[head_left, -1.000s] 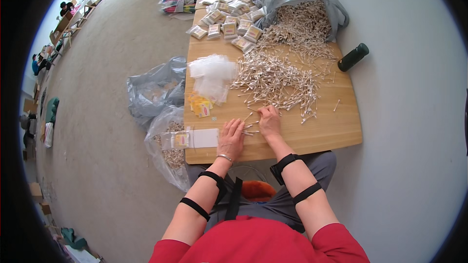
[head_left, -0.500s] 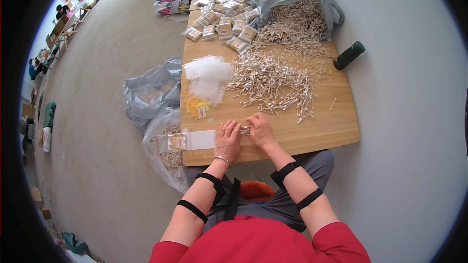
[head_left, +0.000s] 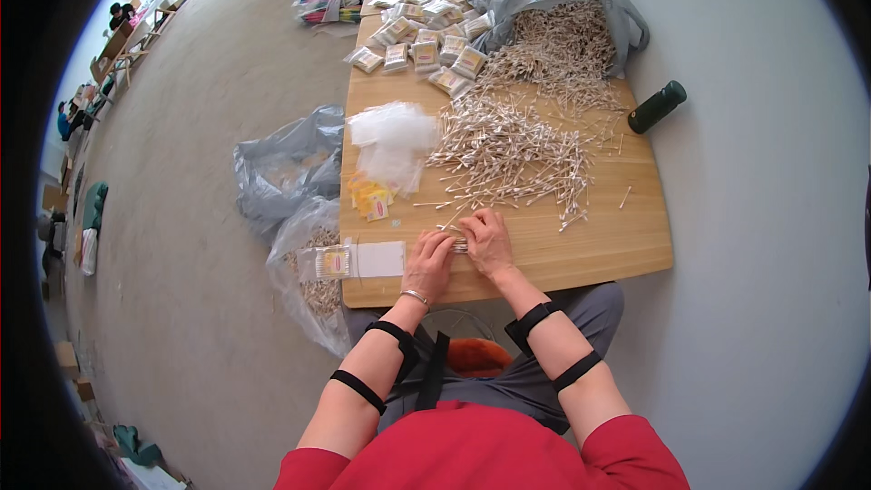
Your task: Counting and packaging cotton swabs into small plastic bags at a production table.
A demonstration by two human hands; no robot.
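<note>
A small bundle of thin, white-tipped cotton swabs [head_left: 460, 246] is held between two bare hands at the near part of the pale wood-grain table [head_left: 581, 254]. Its left end is covered by the bent fingers of the left hand [head_left: 429, 259], and its right end is enclosed by the curled fingers of the right hand [head_left: 488, 240]. Both grips are drawn together on the bundle, though the fingertip contact is partly hidden and how firmly it is pressed cannot be told.

The step in hand is judged to be the gathering and evening-up of the swabs. For the next move, light, equal pressure from both sides seems called for, so that the tips are kept level and no stick is let slip.

Just left of the left hand, a flat white rectangular card [head_left: 381, 259] is laid out, with a flat clear plastic packet of swabs [head_left: 333, 262] at its far left end; whether the two are joined cannot be told. Beyond the hands, a loose heap of white swabs [head_left: 517, 150] is spread, flanked on the left by a stack of empty translucent sachets [head_left: 395, 132] and small yellow printed labels [head_left: 374, 200].
</note>
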